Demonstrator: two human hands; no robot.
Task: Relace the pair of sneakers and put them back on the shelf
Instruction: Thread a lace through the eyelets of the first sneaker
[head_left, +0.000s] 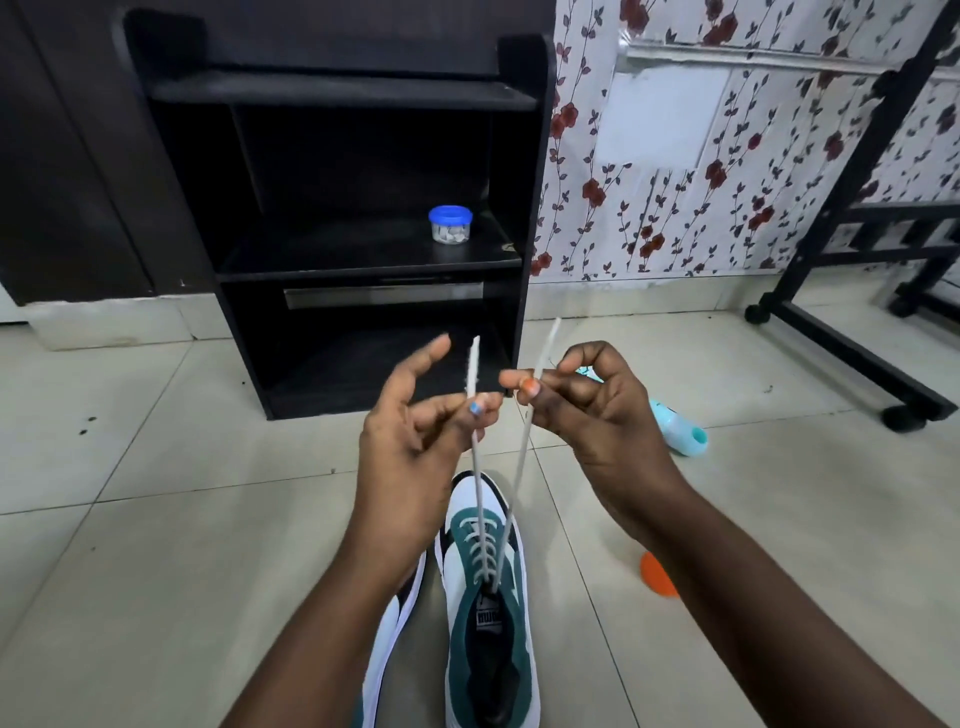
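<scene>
A tiled floor (156, 519) filled the lower view, with rose-patterned wallpaper (727, 156) behind it on the right. A black shelf unit (519, 156) stood ahead against the dark wall, and on its middle board sat a small clear jar with a blue lid (450, 224). A black wheeled frame (831, 338) stood to the right.

On the floor between the forearms lay a green-and-white sneaker (488, 597), its long axis running away from the person and its toe pointing toward the shelf unit. Its partner (387, 639) lay touching or just beside it on the left, tipped on its side and partly hidden by the left forearm. Nothing lay on the floor between the toe and the shelf unit.

A teal object (678, 428) lay on the tiles behind the right hand, and an orange object (657, 574) showed at the edge of the right forearm.

Both hands were raised above the sneaker's toe. The left hand (410, 441) pinched one end of the white shoelace (480, 499) between thumb and a fingertip, its other fingers loosely spread. The right hand (597, 410) pinched the other end, the remaining fingers curled. Both strands rose taut from the top eyelets, their tips standing above the fingers.
</scene>
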